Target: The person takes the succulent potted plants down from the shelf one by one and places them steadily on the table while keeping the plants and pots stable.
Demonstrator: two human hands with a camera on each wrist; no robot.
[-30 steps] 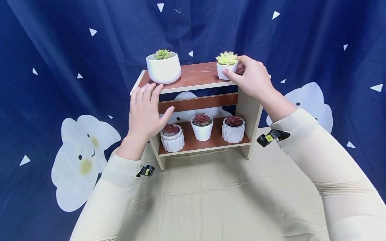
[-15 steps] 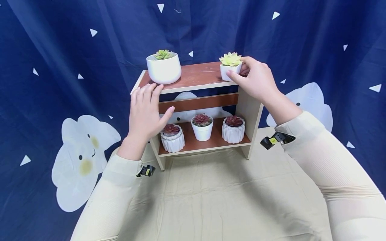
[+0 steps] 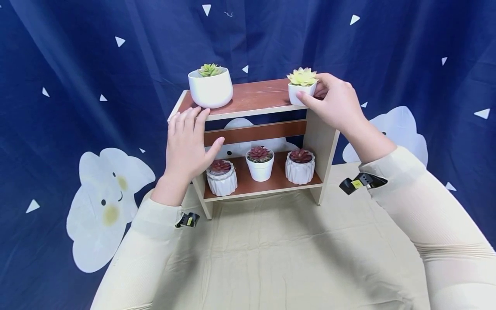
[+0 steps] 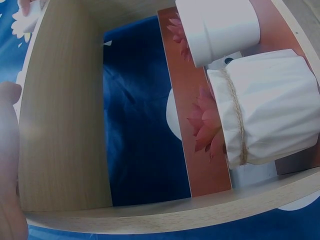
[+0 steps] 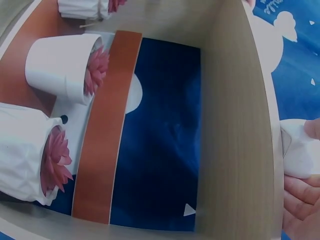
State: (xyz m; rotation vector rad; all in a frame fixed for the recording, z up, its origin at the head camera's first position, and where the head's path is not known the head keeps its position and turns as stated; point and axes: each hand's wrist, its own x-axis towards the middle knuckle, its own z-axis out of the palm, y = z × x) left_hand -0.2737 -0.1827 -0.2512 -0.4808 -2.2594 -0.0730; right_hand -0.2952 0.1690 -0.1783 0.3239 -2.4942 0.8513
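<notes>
My right hand pinches a small white angular pot holding a pale yellow-green succulent, near the right end of the top of a small wooden shelf. In the right wrist view the thumb and fingers lie on either side of that pot. The left hand rests its spread, straight fingertips at the shelf's front left edge. Just behind those fingers stands a larger round white pot with a green succulent.
On the lower board stand a ribbed white pot, a plain white pot and another ribbed pot, each with a red succulent. A beige cloth lies below. Behind hangs a dark blue curtain.
The right hand has moved the small pot rightward along the shelf top, closer to its right end. The left hand and the other pots keep their places.
</notes>
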